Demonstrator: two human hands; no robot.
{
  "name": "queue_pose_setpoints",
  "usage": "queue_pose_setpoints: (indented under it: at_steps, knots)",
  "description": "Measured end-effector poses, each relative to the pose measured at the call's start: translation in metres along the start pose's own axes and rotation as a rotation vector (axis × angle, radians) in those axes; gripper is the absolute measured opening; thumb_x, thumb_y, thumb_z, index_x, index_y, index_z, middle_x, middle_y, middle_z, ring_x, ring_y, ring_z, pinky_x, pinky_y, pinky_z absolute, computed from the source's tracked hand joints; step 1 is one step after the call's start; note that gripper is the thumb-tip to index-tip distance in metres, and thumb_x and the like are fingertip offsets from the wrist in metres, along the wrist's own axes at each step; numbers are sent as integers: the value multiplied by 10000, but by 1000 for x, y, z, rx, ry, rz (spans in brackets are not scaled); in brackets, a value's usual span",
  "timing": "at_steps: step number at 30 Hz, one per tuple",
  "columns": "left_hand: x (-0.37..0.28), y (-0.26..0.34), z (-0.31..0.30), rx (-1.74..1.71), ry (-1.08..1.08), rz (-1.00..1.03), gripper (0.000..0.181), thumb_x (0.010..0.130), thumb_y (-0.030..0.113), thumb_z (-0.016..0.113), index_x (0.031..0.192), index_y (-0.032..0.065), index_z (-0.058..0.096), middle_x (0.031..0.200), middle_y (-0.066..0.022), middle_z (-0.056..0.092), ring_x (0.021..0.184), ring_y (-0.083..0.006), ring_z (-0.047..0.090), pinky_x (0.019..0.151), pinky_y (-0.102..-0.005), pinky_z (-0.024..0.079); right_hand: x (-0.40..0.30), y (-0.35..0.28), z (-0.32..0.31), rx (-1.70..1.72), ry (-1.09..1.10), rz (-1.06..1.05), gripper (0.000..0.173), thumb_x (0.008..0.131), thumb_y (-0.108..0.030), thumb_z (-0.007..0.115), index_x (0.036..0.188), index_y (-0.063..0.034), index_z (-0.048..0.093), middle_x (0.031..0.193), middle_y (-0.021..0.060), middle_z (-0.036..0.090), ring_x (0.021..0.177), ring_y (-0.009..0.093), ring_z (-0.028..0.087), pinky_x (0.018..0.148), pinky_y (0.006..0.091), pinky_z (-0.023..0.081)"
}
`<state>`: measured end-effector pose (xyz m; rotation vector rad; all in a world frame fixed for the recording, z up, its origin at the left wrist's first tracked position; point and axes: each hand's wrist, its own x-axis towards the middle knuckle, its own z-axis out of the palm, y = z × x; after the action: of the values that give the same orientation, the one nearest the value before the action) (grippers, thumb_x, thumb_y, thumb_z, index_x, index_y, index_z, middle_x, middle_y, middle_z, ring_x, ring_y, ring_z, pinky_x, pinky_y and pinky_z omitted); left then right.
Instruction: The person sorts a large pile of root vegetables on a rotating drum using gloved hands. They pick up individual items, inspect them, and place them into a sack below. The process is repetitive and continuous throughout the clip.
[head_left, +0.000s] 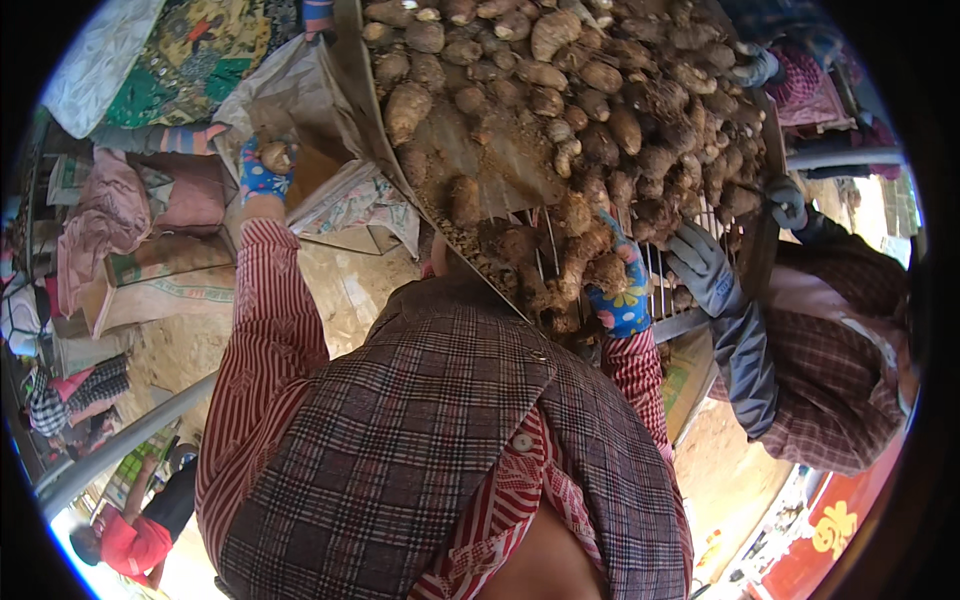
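My left hand (268, 171), in a blue dotted glove, is shut on a brown taro corm (275, 157). It is at the mouth of a pale woven sack (289, 90), left of the sorting table. On the right, my right hand (628, 281), in a blue flowered glove, reaches over the table's metal bars (656, 281). Its thumb and fingers curve around a knobbly taro corm (607, 274), and other corms partly hide the fingers. A large branching corm (576, 259) lies just left of that hand. Heaped taro corms (600, 112) cover much of the table.
A co-worker's grey-gloved hand (705, 266) touches the bars close to my right hand. Another grey glove (787, 202) rests at the table's right edge. Filled sacks (172, 277) stand at left, near a metal rail (135, 442). The table's curved metal rim (397, 176) runs before me.
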<state>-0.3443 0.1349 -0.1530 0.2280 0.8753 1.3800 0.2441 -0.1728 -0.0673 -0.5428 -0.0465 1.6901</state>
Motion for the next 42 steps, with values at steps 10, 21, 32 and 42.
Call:
queue_pose_setpoints:
  at_steps: [10,21,32,42]
  knots:
    - [-97,-58,83,794,224,791,328,1057,217,556,1330,46,619,1223,-124,702,1079,-234,689,947,-366,554,16,9,1,-1004,-410,-749,601,965,-224,717,1506,-120,475,1550,169,471,1351,288,537,1076,404,490]
    - [-281,-205,274,494,-570,-409,485,1009,417,663,1330,74,542,1054,-90,658,750,-223,727,570,-360,587,26,38,91,-649,-58,-691,721,875,-102,801,1485,-68,417,1383,117,562,1279,258,576,1090,391,496]
    - [-276,-247,260,1082,-1041,610,446,970,243,671,1335,27,533,1173,-79,630,977,-165,634,868,-311,529,29,29,56,-189,197,-516,456,1022,-179,659,1431,-9,549,1374,86,628,1216,159,619,1032,316,508]
    - [-246,-212,247,471,-862,-398,411,982,192,626,1353,24,574,1108,-200,675,849,-250,708,602,-281,580,-17,-23,-4,-727,242,-280,458,1026,-272,655,1434,-73,588,1355,82,657,1153,163,677,828,300,588]
